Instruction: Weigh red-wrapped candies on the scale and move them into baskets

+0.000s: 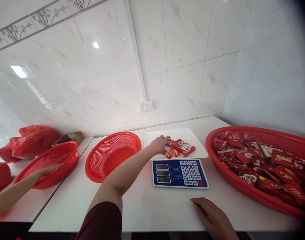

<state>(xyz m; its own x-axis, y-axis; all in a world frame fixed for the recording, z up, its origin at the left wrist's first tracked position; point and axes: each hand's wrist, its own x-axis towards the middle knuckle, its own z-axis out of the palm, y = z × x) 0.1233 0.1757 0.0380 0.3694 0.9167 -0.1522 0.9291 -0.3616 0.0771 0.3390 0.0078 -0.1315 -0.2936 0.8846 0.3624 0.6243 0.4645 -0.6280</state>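
Note:
My left hand [160, 145] reaches over the white tray [149, 135] of the scale, its bent fingers closed at the left edge of the red packets. Several shiny packets [186, 147] lie on the tray, with two smaller ones [175, 152] in front. Below the tray is the scale's blue panel [179, 173], with number keys and three small displays. Near the table's front edge rests my right hand [213, 216], fingers partly stretched and nothing seen in them. To the right, a big red basket [227, 166] holds many red packets.
A red perforated basket [112, 156] stands left of the scale. Further left, another person's arm [19, 190] reaches into a second red basket [69, 163]. Behind it are red plastic bags [34, 143] and a cardboard box [78, 137]. The tiled wall has a socket [146, 105].

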